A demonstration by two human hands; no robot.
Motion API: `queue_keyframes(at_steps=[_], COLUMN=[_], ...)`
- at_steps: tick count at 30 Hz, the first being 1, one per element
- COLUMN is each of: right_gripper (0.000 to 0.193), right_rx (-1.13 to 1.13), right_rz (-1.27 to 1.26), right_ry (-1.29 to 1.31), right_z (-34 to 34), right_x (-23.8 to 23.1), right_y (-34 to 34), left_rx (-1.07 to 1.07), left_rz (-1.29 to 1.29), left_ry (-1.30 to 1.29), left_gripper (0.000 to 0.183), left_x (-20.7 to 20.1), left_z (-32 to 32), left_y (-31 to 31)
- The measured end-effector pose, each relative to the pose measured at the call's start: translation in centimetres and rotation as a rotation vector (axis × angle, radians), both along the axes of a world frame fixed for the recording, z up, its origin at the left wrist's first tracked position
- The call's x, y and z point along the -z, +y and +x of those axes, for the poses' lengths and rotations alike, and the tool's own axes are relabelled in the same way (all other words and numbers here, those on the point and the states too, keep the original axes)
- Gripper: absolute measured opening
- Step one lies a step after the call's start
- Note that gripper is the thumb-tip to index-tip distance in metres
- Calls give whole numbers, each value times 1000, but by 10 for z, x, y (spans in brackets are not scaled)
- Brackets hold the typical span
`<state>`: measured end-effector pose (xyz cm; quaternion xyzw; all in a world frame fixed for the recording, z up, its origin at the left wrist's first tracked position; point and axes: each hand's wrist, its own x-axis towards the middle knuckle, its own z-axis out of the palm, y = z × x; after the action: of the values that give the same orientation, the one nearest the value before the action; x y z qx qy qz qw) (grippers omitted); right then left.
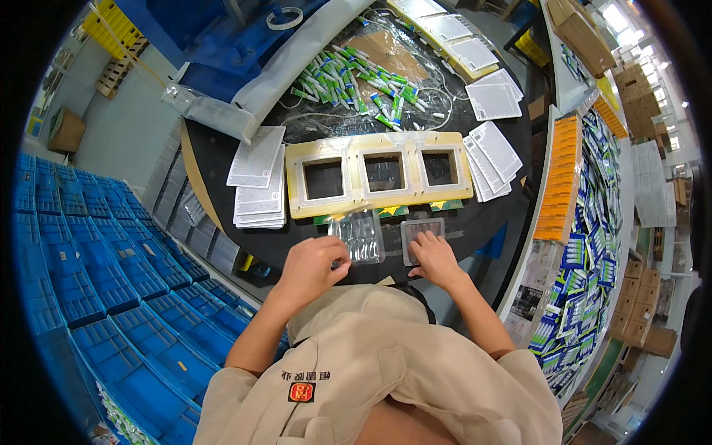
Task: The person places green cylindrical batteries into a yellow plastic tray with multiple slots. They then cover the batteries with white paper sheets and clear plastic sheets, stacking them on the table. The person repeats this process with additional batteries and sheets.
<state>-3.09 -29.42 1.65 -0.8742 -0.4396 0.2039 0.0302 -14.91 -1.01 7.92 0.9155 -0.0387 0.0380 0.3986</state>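
Note:
My left hand (311,267) pinches the left edge of a clear plastic blister tray (363,239) with moulded hollows, just in front of the yellow-and-white frame. To its right lies a second clear blister tray (412,231) on the dark table. The fingers of my right hand (436,258) rest spread over that tray, with the thumb near its closest edge. The frame (350,176) has three square openings and stretches across the table ahead of both hands. Green-printed cards (445,205) stick out from beneath its near side.
White printed cards lie in a left stack (256,159) and a right fan (493,152). Behind the frame is a heap of green-and-white tubes (334,78). A second frame (452,37) holds white cards. Blue crates (133,297) stand left; packed blister cards (586,252) fill boxes at right.

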Motion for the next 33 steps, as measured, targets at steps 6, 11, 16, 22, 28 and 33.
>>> queue_keyframes(at_steps=[6, 11, 16, 22, 28, 33], right_gripper=[65, 61, 52, 34, 38, 19], right_rx=[360, 860, 725, 1260, 1270, 367], right_rz=[552, 1049, 1096, 1114, 765, 648], right_ry=[537, 1350, 1129, 1067, 1226, -63], right_z=[-4, -3, 28, 58, 40, 53], right_x=[-24, -3, 20, 37, 4, 2], right_y=[39, 96, 98, 103, 80, 66], left_rx=[-23, 35, -24, -168, -1, 21], left_rz=[-64, -149, -443, 339, 590, 522], left_ry=[-26, 17, 85, -247, -137, -19], left_gripper=[10, 9, 11, 3, 3, 12], left_x=[-10, 20, 29, 62, 106, 99], left_z=[38, 65, 86, 100, 89, 83], left_y=[16, -4, 12, 58, 72, 68])
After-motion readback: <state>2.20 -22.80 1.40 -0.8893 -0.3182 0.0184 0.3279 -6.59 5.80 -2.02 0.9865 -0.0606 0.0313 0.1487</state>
